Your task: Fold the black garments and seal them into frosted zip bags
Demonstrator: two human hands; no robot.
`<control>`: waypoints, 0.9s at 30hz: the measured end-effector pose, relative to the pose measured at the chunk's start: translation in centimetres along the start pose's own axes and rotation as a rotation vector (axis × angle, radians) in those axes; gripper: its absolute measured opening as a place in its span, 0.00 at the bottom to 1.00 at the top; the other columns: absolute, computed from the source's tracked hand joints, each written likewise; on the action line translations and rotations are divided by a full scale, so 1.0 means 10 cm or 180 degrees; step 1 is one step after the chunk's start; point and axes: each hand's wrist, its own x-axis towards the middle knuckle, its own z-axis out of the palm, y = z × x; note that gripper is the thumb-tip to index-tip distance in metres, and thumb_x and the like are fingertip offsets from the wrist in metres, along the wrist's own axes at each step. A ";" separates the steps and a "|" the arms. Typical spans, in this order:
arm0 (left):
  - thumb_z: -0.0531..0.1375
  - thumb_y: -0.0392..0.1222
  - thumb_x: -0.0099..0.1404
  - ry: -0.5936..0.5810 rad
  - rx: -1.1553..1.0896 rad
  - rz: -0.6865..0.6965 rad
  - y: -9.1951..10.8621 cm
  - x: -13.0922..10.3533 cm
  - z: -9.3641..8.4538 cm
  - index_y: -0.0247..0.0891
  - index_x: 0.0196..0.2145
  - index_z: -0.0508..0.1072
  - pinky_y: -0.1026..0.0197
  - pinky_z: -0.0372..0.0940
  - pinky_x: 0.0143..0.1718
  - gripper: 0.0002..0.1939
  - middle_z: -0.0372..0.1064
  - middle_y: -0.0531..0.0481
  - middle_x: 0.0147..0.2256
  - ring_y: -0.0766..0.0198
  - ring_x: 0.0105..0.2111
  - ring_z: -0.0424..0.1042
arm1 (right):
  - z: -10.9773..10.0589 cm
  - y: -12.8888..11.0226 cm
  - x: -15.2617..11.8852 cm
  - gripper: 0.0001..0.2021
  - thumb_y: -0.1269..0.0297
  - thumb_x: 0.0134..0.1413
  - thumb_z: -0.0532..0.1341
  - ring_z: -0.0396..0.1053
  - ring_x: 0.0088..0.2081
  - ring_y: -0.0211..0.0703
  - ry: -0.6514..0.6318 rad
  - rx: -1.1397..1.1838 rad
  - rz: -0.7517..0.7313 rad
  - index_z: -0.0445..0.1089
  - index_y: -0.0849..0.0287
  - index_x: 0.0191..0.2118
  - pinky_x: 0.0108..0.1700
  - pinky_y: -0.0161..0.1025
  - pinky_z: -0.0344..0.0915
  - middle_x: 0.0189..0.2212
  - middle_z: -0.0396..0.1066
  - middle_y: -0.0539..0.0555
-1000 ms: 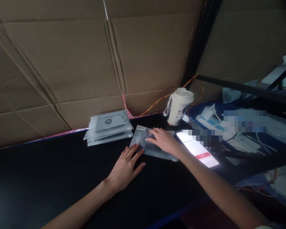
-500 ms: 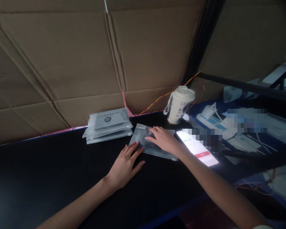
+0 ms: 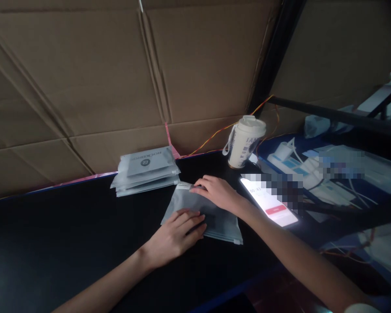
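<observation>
A frosted grey zip bag (image 3: 220, 219) lies on the black table in front of me, its slider at the near right corner and a small white label at its far edge. My right hand (image 3: 217, 191) reaches over the bag from the right, thumb and fingertips pinched on its far edge beside the label. My left hand (image 3: 177, 232) rests on the bag's near left part, fingers stretched out and slightly bent. Just behind it to the left sits a stack of similar bags (image 3: 146, 167), the top one printed with a dark logo.
A white lidded paper cup (image 3: 246, 141) stands at the back right. A lit phone (image 3: 270, 202) lies right of my right hand. Cables and white power strips (image 3: 289, 163) fill the right side. A cardboard wall (image 3: 101, 78) closes off the back.
The zip bag has come nearer to me and now shows more of its surface. My right hand has closed on its far edge; my left hand has shifted slightly nearer and right.
</observation>
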 end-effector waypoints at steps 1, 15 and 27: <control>0.54 0.32 0.68 0.0040 0.0013 0.0101 0.01 0.00 -0.01 0.32 0.48 0.71 0.54 0.65 0.53 0.12 0.75 0.43 0.45 0.58 0.48 0.72 | -0.01 0.00 0.00 0.16 0.52 0.63 0.55 0.73 0.37 0.44 -0.0023 0.0094 -0.0014 0.74 0.55 0.41 0.39 0.38 0.65 0.36 0.74 0.53; 0.54 0.31 0.68 0.0834 -0.0249 -0.1578 -0.19 0.20 -0.75 0.39 0.43 0.69 0.62 0.66 0.41 0.08 0.72 0.49 0.39 0.64 0.40 0.71 | -0.41 -0.15 -0.05 0.30 0.39 0.60 0.47 0.71 0.40 0.42 -0.0365 0.3084 -0.0224 0.74 0.59 0.42 0.44 0.40 0.65 0.37 0.74 0.55; 0.54 0.46 0.69 0.0515 -0.0423 -0.2253 -0.22 0.23 -0.96 0.41 0.42 0.73 0.66 0.65 0.25 0.10 0.71 0.50 0.37 0.64 0.33 0.71 | -0.48 -0.41 -0.15 0.09 0.58 0.51 0.65 0.64 0.27 0.35 0.0319 0.3105 0.0116 0.74 0.57 0.27 0.30 0.34 0.61 0.24 0.68 0.46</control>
